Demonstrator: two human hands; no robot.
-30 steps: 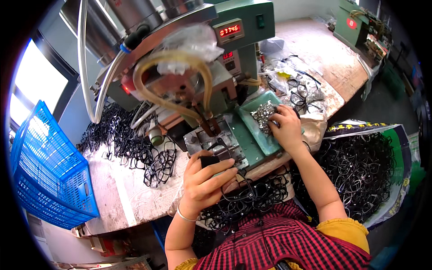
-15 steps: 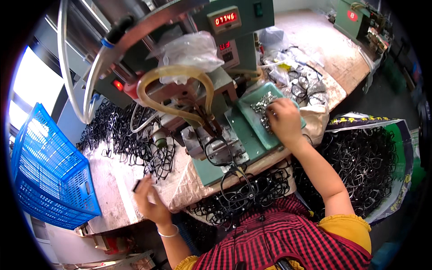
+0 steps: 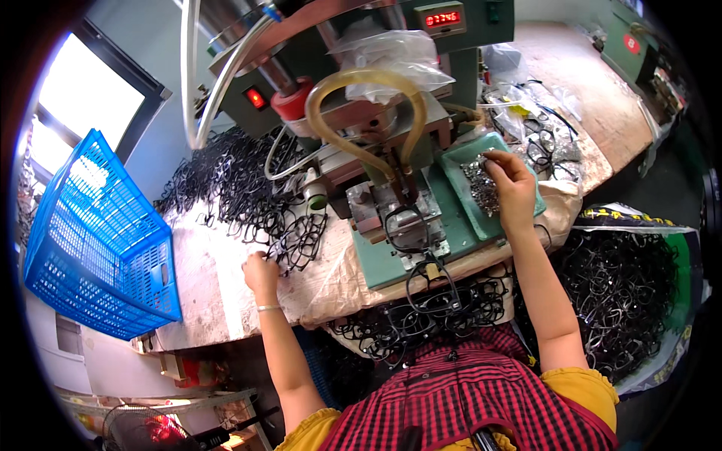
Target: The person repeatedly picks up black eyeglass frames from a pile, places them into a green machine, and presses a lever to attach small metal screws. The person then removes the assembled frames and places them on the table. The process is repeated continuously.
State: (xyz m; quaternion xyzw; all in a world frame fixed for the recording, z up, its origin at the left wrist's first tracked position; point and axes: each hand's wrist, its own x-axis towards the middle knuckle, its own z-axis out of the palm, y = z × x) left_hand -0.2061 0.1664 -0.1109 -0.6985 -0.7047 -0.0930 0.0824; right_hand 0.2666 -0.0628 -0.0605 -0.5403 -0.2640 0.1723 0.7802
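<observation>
At the far left a blue plastic crate [image 3: 98, 240] is standing beside the surface [image 3: 210, 286], under a bright window [image 3: 83, 113]. The left hand [image 3: 261, 272] is reaching into the heap of black eyeglass frames [image 3: 248, 195] spread over the cloth-covered surface, its fingers curling onto 1 frame at the heap's near edge; whether they are fully gripping it cannot be told. In the middle, 1 frame [image 3: 406, 222] is sitting on the fixture of the green press machine [image 3: 391, 135], below the looped yellowish hose [image 3: 368, 113]. To the right, the right hand [image 3: 511, 188] is pinching at small metal parts in the green tray [image 3: 481, 188], fingertips closed on something too small to make out. Judging by this, the person is fetching the next frame and part; the next move is calling for a clean single-frame pull from the tangle. More frames are filling a bag [image 3: 624, 286] at the right, with another bench [image 3: 587, 98] behind.
</observation>
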